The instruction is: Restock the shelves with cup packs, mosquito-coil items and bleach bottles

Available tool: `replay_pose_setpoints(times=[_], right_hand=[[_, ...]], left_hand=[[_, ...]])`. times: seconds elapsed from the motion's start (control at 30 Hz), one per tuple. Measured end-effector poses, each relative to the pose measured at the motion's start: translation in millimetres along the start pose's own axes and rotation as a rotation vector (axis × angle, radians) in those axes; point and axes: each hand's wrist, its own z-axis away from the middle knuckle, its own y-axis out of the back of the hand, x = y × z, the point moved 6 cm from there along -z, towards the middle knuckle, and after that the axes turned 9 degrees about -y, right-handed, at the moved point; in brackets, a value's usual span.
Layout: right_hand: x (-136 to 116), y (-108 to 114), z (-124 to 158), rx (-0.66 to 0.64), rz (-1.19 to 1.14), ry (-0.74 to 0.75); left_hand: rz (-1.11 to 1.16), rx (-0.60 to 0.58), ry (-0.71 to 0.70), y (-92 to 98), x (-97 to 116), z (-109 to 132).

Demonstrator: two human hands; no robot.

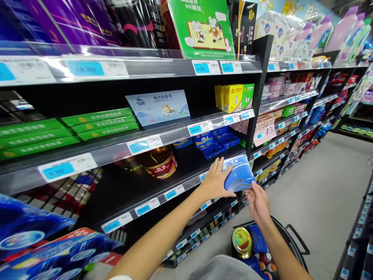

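Beside a black supermarket shelf [110,151], a shopper's left hand [215,181] clasps a flat blue carton [239,174] by its left edge, while the right hand [257,204] pinches the lower edge in a narrow grip. The carton looks light and stiff, easily held by its edges. Its small print is unreadable; a basket [279,225] below is cut off.

Your top-shelf price tag [86,68] reads 9.90; the tag further right [206,67] reads 4.50. Mid-shelf tag [200,128] reads 28.00. Pale-blue display card [157,107] reads 电热蚊香液; blue box [238,174] you're holding reads 蚊香. Other tags too blurry to read.
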Motion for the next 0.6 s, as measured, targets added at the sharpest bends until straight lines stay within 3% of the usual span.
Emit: replay_pose_setpoints(times=[0.37,0.47,0.6], right_hand=[[-2.9,-39.5,-4.5,-0.042,-0.010,-0.027],[-10.2,-38.1,-1.3,-0.090,0.004,0.002],[-12.7,-5.0,7.5,-0.046,0.077,0.051]], left_hand=[[-0.114,0.106,-0.070,21.7,-18.1,-7.1],[-0.139,0.113,-0.009,31.4,-43.1,-14.2],[-0.081,0.012,0.291,39.1,-105.6,-23.3]])
